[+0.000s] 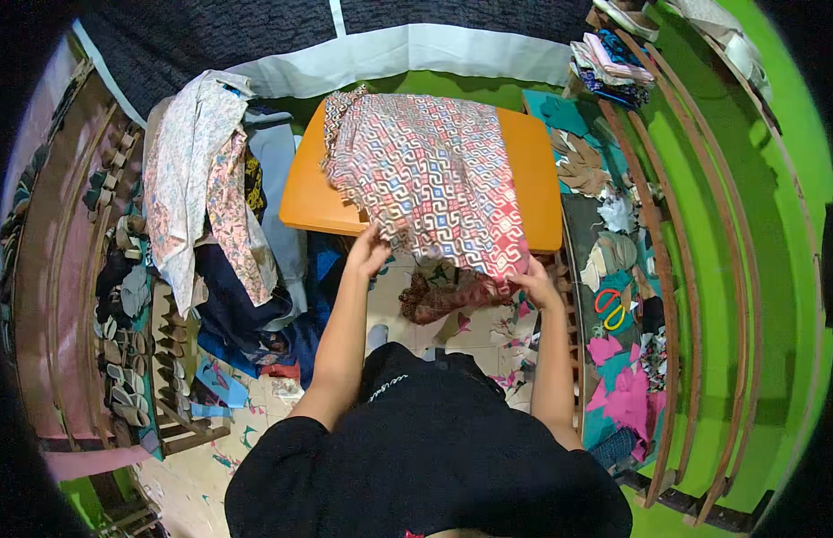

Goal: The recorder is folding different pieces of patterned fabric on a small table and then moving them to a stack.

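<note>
A patterned cloth (425,170) in red, white and blue lies spread over an orange tabletop (542,211), its near edge hanging off the front. My left hand (370,252) has its fingers closed on the cloth's near left edge. At the near right corner, my right hand (535,282) pinches the red border. A darker red patterned fabric (452,300) shows beneath the hanging edge, between my hands; whether it belongs to the same cloth I cannot tell.
Clothes and fabrics (196,152) are heaped at the left, near racks of footwear (125,377). On the right shelf lie pink scraps (627,399) and scissors (611,308) with red and yellow handles. Folded cloths (614,67) sit at the far right. Scraps litter the floor (187,475).
</note>
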The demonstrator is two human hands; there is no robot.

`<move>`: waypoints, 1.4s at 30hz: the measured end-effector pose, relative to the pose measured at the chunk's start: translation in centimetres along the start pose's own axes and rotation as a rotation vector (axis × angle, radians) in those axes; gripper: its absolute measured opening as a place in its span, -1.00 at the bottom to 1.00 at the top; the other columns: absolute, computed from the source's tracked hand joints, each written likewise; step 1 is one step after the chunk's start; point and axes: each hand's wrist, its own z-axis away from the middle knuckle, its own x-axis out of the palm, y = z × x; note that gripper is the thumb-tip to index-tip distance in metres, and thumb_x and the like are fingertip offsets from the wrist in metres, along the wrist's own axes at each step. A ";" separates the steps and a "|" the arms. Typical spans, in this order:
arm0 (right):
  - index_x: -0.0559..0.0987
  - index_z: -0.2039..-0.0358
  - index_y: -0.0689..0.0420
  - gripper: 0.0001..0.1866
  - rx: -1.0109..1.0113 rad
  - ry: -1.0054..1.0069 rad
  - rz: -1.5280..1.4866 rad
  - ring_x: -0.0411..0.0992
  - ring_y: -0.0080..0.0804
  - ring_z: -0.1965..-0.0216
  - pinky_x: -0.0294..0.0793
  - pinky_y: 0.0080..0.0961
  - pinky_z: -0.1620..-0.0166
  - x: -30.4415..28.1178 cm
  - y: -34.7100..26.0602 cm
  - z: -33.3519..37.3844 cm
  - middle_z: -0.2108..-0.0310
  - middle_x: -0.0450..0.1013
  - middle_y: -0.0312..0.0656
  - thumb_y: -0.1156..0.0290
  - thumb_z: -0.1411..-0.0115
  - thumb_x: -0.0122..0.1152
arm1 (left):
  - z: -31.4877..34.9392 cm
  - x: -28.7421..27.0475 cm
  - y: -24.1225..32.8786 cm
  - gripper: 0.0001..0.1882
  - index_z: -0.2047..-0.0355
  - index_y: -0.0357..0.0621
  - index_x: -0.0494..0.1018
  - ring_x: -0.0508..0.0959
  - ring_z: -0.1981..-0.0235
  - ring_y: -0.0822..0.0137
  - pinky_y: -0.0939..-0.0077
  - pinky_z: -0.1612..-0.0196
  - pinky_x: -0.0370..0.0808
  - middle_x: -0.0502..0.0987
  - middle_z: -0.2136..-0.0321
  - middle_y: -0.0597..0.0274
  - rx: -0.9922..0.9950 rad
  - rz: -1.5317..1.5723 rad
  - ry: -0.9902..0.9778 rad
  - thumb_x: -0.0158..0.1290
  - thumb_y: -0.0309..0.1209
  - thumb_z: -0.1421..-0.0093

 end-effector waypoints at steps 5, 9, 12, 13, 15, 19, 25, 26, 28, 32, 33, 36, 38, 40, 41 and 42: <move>0.33 0.12 0.25 -0.47 0.083 0.214 -0.037 0.32 -0.52 0.25 0.27 -0.55 0.14 -1.3 -0.1 2.6 0.25 0.38 -0.24 0.43 0.15 0.25 | 1.8 4.9 1.2 -0.62 0.08 -0.19 0.20 0.37 0.18 0.22 0.22 0.07 0.27 0.36 0.20 0.13 -0.006 -0.342 0.188 -0.12 -0.28 -0.13; 0.46 0.33 0.25 -0.69 0.271 0.262 0.425 0.35 -0.60 0.43 0.32 -0.64 0.31 -3.5 1.8 4.5 0.44 0.43 -0.31 0.41 0.12 0.24 | 2.3 2.4 5.2 -0.66 0.05 -0.25 0.14 0.40 0.16 0.25 0.31 0.16 0.39 0.36 0.17 0.10 0.077 -0.398 0.020 -0.27 -0.35 -0.19; 0.51 0.42 0.23 -0.76 0.446 0.094 0.580 0.33 -0.63 0.48 0.31 -0.68 0.38 -3.0 2.5 6.2 0.50 0.43 -0.33 0.36 0.11 0.24 | 3.5 0.7 4.8 -0.67 0.07 -0.26 0.18 0.44 0.22 0.26 0.42 0.24 0.46 0.36 0.17 0.08 0.223 -0.427 0.102 -0.33 -0.34 -0.21; 0.52 0.43 0.23 -0.75 0.603 -0.013 0.749 0.31 -0.64 0.51 0.30 -0.69 0.40 -2.9 2.7 6.2 0.51 0.43 -0.34 0.33 0.10 0.23 | 3.2 -1.7 4.7 -0.66 0.06 -0.25 0.18 0.42 0.19 0.27 0.39 0.20 0.43 0.36 0.16 0.08 0.221 -0.257 0.210 -0.34 -0.34 -0.21; 0.53 0.40 0.23 -0.70 0.668 0.033 0.611 0.29 -0.65 0.52 0.29 -0.68 0.43 -6.1 8.6 7.6 0.50 0.43 -0.34 0.24 0.06 0.20 | 3.1 -1.8 2.7 -0.63 0.04 -0.23 0.16 0.37 0.13 0.26 0.32 0.09 0.35 0.34 0.13 0.09 0.208 0.032 0.169 -0.34 -0.30 -0.21; 0.52 0.39 0.25 -0.68 0.450 -0.057 0.516 0.32 -0.63 0.45 0.31 -0.64 0.41 -0.4 4.2 7.3 0.47 0.43 -0.32 0.21 -0.02 0.11 | 5.8 -5.0 -2.8 -0.31 -0.02 -0.15 0.12 0.30 0.07 0.16 0.22 0.05 0.24 0.27 0.04 0.12 -0.221 0.250 -0.312 -0.14 0.09 -0.02; 0.26 0.06 0.25 -0.52 0.337 -0.004 -0.260 0.32 -0.49 0.21 0.32 -0.52 0.18 1.8 1.2 6.2 0.17 0.33 -0.23 0.27 -0.05 0.06 | 7.1 0.2 -6.9 -0.91 0.43 -0.02 0.34 0.35 0.50 0.44 0.56 0.47 0.27 0.38 0.50 0.38 -0.429 -0.573 -0.034 -0.09 -0.32 -0.09; 0.26 0.06 0.25 -0.52 0.334 -0.003 -0.258 0.32 -0.49 0.21 0.32 -0.52 0.18 1.2 1.8 6.4 0.17 0.33 -0.23 0.27 -0.05 0.06 | 7.0 1.1 -6.6 -0.91 0.43 -0.02 0.34 0.35 0.50 0.44 0.56 0.47 0.27 0.38 0.50 0.38 -0.429 -0.574 -0.037 -0.09 -0.32 -0.09; 0.22 0.04 0.26 -0.41 0.030 0.018 -0.498 0.30 -0.45 0.15 0.30 -0.51 0.12 1.0 2.6 6.7 0.13 0.31 -0.21 0.26 0.03 0.17 | 6.7 2.7 -5.8 -0.86 0.48 -0.02 0.33 0.35 0.50 0.44 0.55 0.41 0.24 0.40 0.47 0.36 -0.238 -0.726 -0.008 -0.09 -0.27 -0.09; 0.21 0.02 0.23 -0.36 0.393 -0.041 -0.012 0.27 -0.47 0.14 0.25 -0.52 0.10 2.2 1.3 6.3 0.14 0.29 -0.23 0.32 0.10 0.23 | 8.5 8.0 -3.0 -0.75 0.42 -0.12 0.37 0.39 0.46 0.39 0.50 0.35 0.30 0.44 0.49 0.27 -0.066 -0.682 -0.084 -0.15 -0.21 -0.11; 0.21 0.03 0.23 -0.37 0.508 -0.232 0.172 0.25 -0.48 0.13 0.25 -0.54 0.11 1.7 1.9 5.8 0.16 0.29 -0.23 0.33 0.12 0.24 | 8.1 7.5 -2.4 -0.78 0.32 -0.21 0.36 0.42 0.34 0.41 0.48 0.21 0.31 0.45 0.39 0.26 -0.067 -0.540 -0.069 -0.21 -0.37 -0.14; 0.25 0.08 0.24 -0.44 0.238 -0.129 -0.099 0.39 -0.34 0.39 0.36 -0.44 0.30 2.4 0.8 6.7 0.39 0.39 -0.09 0.39 0.12 0.21 | 8.7 8.3 -1.3 -0.71 0.19 -0.20 0.30 0.43 0.24 0.37 0.46 0.15 0.35 0.42 0.25 0.21 -0.008 -0.452 -0.079 -0.25 -0.30 -0.17; 0.10 -0.06 0.17 -0.26 0.218 -0.152 -0.409 0.25 -0.23 0.05 0.29 -0.35 0.06 0.9 -0.2 7.2 0.04 0.23 -0.12 0.44 0.17 0.19 | 9.7 9.9 -1.5 -0.65 0.15 -0.20 0.27 0.43 0.22 0.32 0.40 0.13 0.36 0.41 0.23 0.18 -0.007 -0.406 -0.117 -0.28 -0.23 -0.18; 0.07 -0.07 0.20 -0.25 -0.230 -0.168 -0.739 0.19 -0.18 -0.01 0.19 -0.25 -0.04 2.6 -1.5 7.1 -0.02 0.15 -0.06 0.35 0.14 0.17 | 10.0 10.3 -2.2 -0.48 -0.01 -0.22 0.11 0.36 0.09 0.23 0.29 0.04 0.33 0.33 0.11 0.08 -0.019 -0.352 -0.175 -0.31 -0.08 -0.18; 0.07 -0.07 0.21 -0.24 -0.189 -0.165 -0.674 0.18 -0.18 -0.02 0.18 -0.25 -0.04 2.8 -2.1 7.1 -0.02 0.16 -0.06 0.34 0.14 0.20 | 10.2 10.4 -2.5 -0.43 -0.04 -0.21 0.06 0.34 0.07 0.21 0.29 0.03 0.32 0.28 0.06 0.06 -0.011 -0.289 -0.236 -0.31 -0.04 -0.16; 0.07 -0.07 0.21 -0.22 -0.149 -0.161 -0.609 0.18 -0.19 -0.02 0.17 -0.26 -0.05 2.9 -2.3 6.9 -0.01 0.16 -0.07 0.33 0.15 0.22 | 10.4 10.7 -2.8 -0.38 -0.08 -0.21 0.00 0.32 0.05 0.19 0.28 0.03 0.30 0.24 0.02 0.04 -0.003 -0.226 -0.297 -0.32 0.00 -0.15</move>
